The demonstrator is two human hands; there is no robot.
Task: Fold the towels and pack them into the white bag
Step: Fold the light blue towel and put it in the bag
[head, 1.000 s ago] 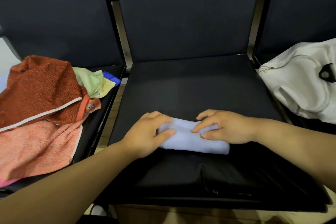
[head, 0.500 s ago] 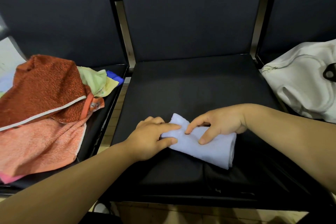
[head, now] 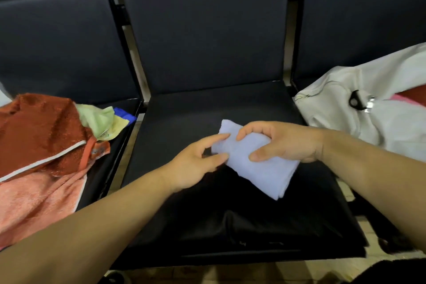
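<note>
R hand (head: 285,143) fingers grip folded blue towel (head: 260,168) | L hand (head: 198,161) fingers loose, tips touching its end | white bag (head: 368,122) at R

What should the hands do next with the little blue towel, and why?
Probably carry it right, into the white bag. The blue towel looks folded, the right hand grips it, the left hand is only at its end, and the bag lies just right of it.
</note>
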